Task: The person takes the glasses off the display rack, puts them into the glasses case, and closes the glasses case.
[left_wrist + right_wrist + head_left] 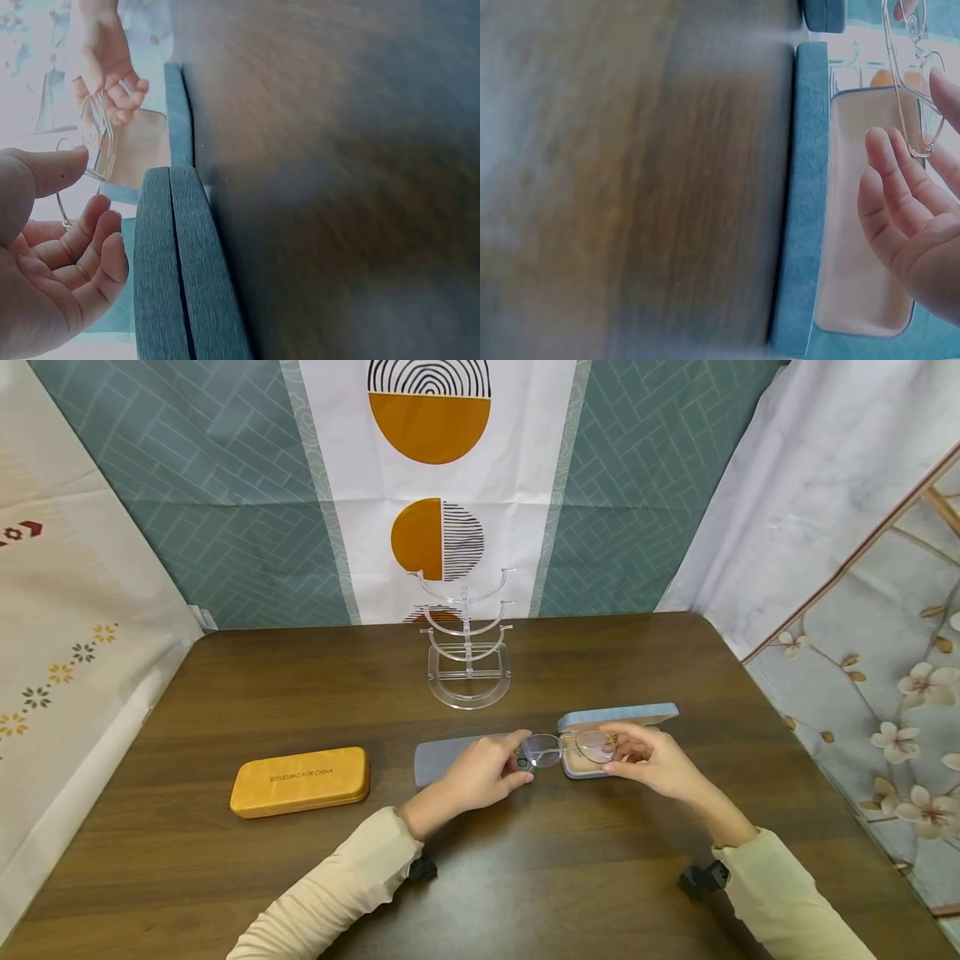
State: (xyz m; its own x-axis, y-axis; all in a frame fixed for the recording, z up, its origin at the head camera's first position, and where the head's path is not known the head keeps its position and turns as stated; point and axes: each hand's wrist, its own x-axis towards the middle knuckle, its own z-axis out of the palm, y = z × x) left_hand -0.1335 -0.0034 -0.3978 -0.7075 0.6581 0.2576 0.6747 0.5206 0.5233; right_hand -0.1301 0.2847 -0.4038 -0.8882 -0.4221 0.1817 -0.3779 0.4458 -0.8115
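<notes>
A pair of thin-rimmed eyeglasses (558, 750) is held up between my two hands. My left hand (480, 770) pinches them at their left end, close over a closed grey-blue glasses case (433, 762). At the other end, the thumb and fingers of my right hand (651, 762) grip the frame, as the right wrist view also shows around the eyeglasses (901, 97). Below and behind that hand, a light-blue glasses case (617, 716) lies with its lid up and its pale lining (855, 247) showing. The left hand partly covers the closed case.
A yellow glasses case (300, 782) with printed lettering lies on the left of the brown wooden table (480, 877). Toward the back stands a clear tiered display rack (468, 677). Patterned cloth (630, 485) hangs behind the table, with more along both sides.
</notes>
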